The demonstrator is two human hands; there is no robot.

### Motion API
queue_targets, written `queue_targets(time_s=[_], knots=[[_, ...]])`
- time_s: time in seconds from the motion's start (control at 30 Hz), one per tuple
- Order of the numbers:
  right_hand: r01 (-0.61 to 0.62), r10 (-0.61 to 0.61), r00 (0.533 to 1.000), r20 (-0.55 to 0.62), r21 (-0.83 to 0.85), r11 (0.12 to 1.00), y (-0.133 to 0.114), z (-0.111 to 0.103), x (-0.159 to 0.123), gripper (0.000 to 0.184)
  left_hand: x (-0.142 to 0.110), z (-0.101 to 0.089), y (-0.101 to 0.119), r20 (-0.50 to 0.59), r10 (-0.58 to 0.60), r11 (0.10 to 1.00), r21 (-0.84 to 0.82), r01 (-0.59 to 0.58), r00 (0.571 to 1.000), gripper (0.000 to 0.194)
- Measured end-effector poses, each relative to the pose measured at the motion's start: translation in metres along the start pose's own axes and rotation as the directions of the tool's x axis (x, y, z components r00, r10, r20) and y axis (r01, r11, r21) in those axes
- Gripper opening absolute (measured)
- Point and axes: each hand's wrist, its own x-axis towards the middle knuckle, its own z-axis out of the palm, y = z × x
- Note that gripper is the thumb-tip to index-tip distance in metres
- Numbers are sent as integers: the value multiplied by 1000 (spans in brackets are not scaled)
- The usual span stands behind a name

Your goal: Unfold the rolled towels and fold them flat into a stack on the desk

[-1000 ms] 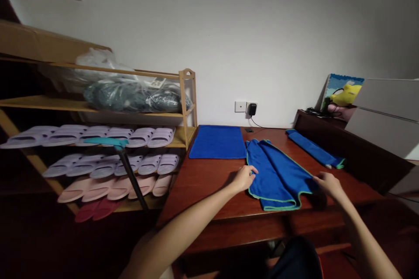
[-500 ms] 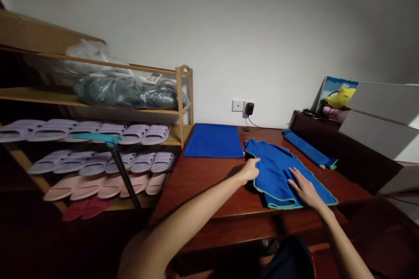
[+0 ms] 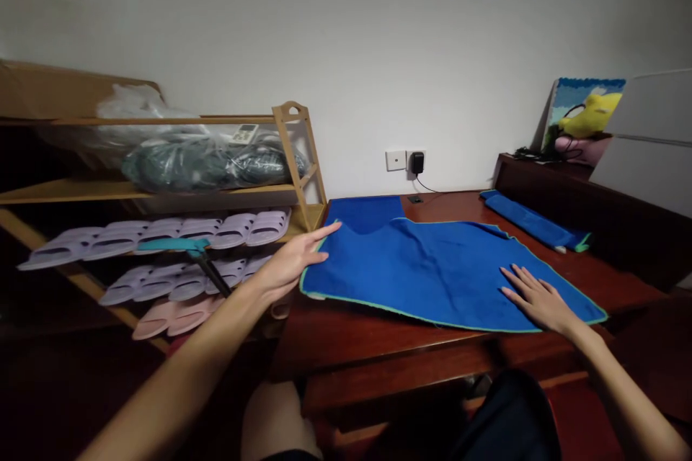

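Against a pale wall (image 3: 346,50), the red-brown desk (image 3: 346,335) bears our blue cloth (image 3: 427,270), opened out between our hands and partly over the flat mat (image 3: 367,210). Our left hand (image 3: 295,259) pinches its left edge between thumb and fingers; our right hand (image 3: 538,299) lies spread on its right part, near the roll (image 3: 533,220).

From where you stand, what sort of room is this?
Probably a room in a home: slippers line a wooden rack, and a blue cloth lies spread on a wooden desk.
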Motion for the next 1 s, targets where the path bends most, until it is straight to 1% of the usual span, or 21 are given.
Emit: queue_targets(time_s=[0.03,0.1,0.17,0.23,0.3,0.37,0.43,0.47,0.5,0.53,0.57,0.63,0.67,0.7,0.73,0.77,0.83,0.9,1.0], knots=[[8,-8,1000,1,0,1000,3,1,0,65,-11,-5,-8,-33,-20,1000,2,20,999,75],[22,-22,1000,2,-8,1000,10,5,-2,66,-31,-9,-25,-71,-83,995,46,86,994,75],[21,-21,1000,6,-22,1000,15,8,-3,67,-46,-8,-42,-63,-165,980,106,171,984,75],[27,-27,1000,12,-27,999,21,11,-7,68,-58,-6,-60,-41,-222,965,131,225,974,76],[40,-40,999,25,-15,999,29,12,-12,68,-67,-6,-76,-25,-240,963,120,241,970,78],[56,-57,997,52,23,998,38,10,-17,68,-74,-11,-89,-5,-248,960,132,246,969,77],[50,-57,995,80,96,994,48,3,-19,68,-78,-19,-94,24,-261,941,228,249,965,66],[41,-52,995,79,140,989,52,-3,-17,69,-77,-24,-92,16,-248,924,304,232,969,56],[30,-43,997,66,181,983,55,-10,-12,70,-73,-28,-88,-5,-211,901,386,197,977,47],[20,-29,999,41,217,976,56,-18,-5,69,-65,-30,-83,-39,-146,874,463,148,988,39],[14,-18,1000,15,240,971,56,-26,5,67,-53,-31,-77,-81,-57,843,530,92,995,34],[-11,18,999,-28,247,969,50,-40,33,59,-16,-28,-67,-113,109,786,618,-15,988,29],[-29,40,998,-39,234,972,44,-44,49,55,6,-23,-65,-97,140,768,639,-46,985,29],[-50,62,997,-49,216,975,39,-47,67,52,31,-17,-64,-98,144,763,645,-48,985,29],[-68,81,995,-60,194,979,33,-48,84,50,55,-10,-66,-105,110,765,644,-16,988,29],[-84,98,993,-73,170,982,28,-47,101,49,78,-2,-68,-116,100,768,640,-3,988,31],[-116,129,986,-105,124,985,21,-42,129,47,118,14,-75,-139,97,772,635,14,986,35],[-171,182,971,-153,79,982,19,-34,148,48,146,28,-83,-146,93,777,629,20,985,40],[-258,258,939,-228,30,966,23,-22,160,54,171,44,-91,-118,63,784,620,24,991,47]])
